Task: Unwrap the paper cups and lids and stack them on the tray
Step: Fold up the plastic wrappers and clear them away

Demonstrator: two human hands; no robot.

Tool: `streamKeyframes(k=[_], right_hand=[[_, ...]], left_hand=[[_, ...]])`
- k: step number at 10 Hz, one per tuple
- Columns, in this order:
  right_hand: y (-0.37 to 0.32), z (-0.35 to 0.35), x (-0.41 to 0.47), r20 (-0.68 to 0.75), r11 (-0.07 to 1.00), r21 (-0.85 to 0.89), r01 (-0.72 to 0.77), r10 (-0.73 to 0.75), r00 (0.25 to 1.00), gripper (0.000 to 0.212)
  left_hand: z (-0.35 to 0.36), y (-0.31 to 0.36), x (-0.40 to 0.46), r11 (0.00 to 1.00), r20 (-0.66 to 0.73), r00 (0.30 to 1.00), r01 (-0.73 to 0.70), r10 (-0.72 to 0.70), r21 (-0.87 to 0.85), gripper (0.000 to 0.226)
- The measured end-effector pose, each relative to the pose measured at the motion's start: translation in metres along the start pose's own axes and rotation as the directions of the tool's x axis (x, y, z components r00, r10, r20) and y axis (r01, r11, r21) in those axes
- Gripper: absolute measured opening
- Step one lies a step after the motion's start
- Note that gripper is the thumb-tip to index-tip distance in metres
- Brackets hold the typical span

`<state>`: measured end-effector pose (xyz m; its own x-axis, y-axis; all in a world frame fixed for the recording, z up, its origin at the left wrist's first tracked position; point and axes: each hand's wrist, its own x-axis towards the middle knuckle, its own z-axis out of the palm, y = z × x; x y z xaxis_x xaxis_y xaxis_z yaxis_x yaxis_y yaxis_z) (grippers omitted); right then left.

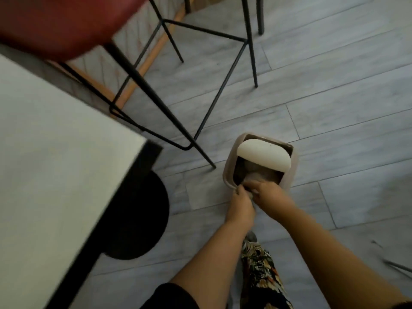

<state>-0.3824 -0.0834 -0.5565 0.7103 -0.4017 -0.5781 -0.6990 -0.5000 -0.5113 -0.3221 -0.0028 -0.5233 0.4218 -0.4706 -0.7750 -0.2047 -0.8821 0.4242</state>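
Both hands are down at the small bin (292,175) on the grey plank floor (334,85); its pale swing lid (264,156) is tipped up, long edge running left to right across the far side of the opening; the left hand (239,205) and right hand (270,192) meet at the near rim, fingers curled around something crumpled and greyish, too blurred to name; cups, lids and tray are out of view; a white table (55,163) stands left, a red stool (66,25) beyond.
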Motion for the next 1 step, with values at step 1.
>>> streamKeyframes(k=[1], right_hand=[[-0.0322,-0.0606,-0.0397,-0.003,0.999,0.033,-0.003,0.003,1.0,0.038]], left_hand=[[-0.0275,0.0466,-0.0541,0.996,-0.046,0.999,-0.014,0.01,-0.085,0.05]])
